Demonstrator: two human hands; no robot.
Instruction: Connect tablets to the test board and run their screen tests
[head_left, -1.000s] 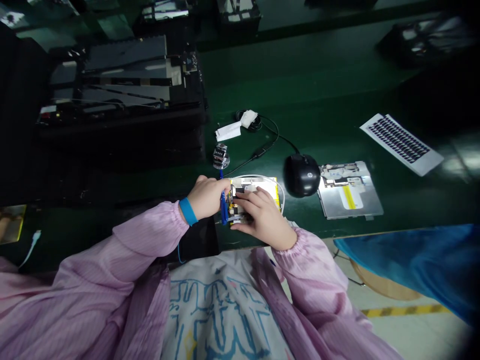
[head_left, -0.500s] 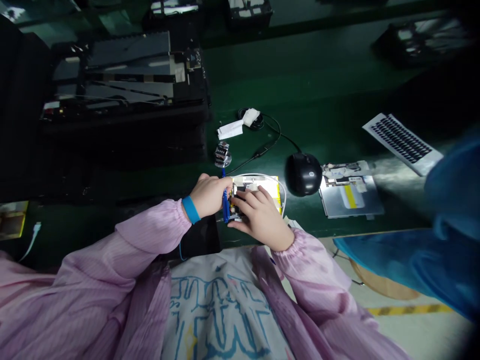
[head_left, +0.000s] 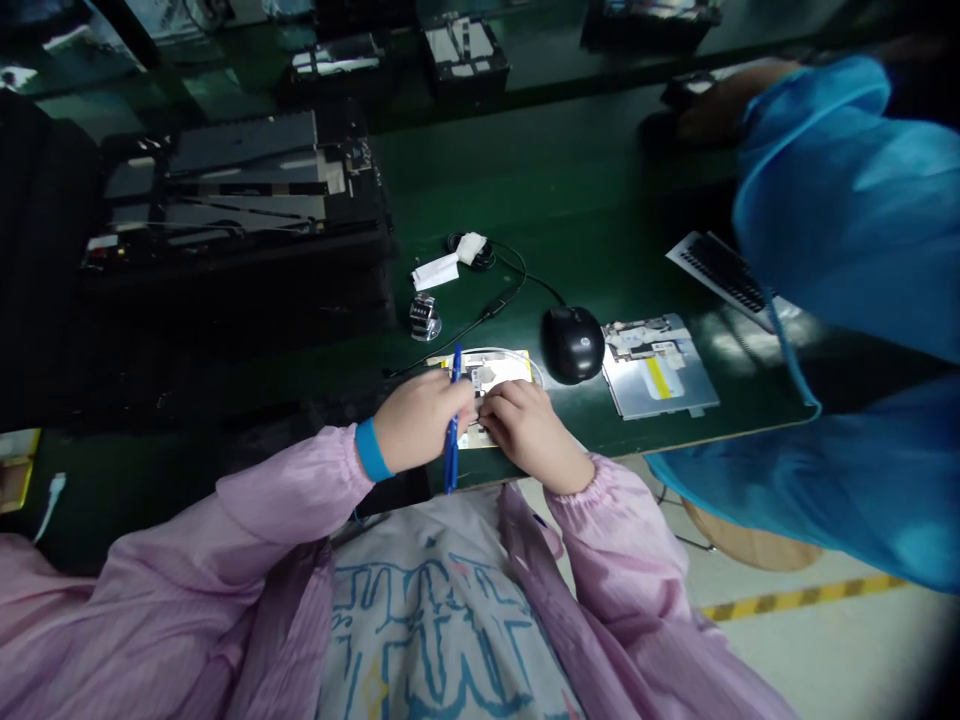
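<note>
My left hand (head_left: 420, 418), with a blue band at the wrist, is closed around a blue pen (head_left: 451, 468) that points towards and away from me. Beneath both hands lies a flat electronic assembly (head_left: 491, 372) with yellow edges, a pale surface and dark circuit parts. My right hand (head_left: 531, 432) has its fingers drawn together in a pinch at the middle of this assembly, close to the left fingertips. Whatever sits between the right fingers is hidden. A white cable (head_left: 525, 356) curves along the assembly's far side.
Beyond my hands stand a chrome tally counter (head_left: 424, 318), a white paper piece (head_left: 435, 272) and a black mouse (head_left: 574, 343). To the right lie a metal panel (head_left: 652, 385) and a keyboard part (head_left: 724, 270), beside a co-worker's blue sleeve (head_left: 847, 210). Black trays (head_left: 247, 260) fill the left.
My right fingers have gone from spread over the assembly to pinched together. The pen in my left hand shows more of its length. A co-worker's blue-sleeved arm now reaches over the bench at right.
</note>
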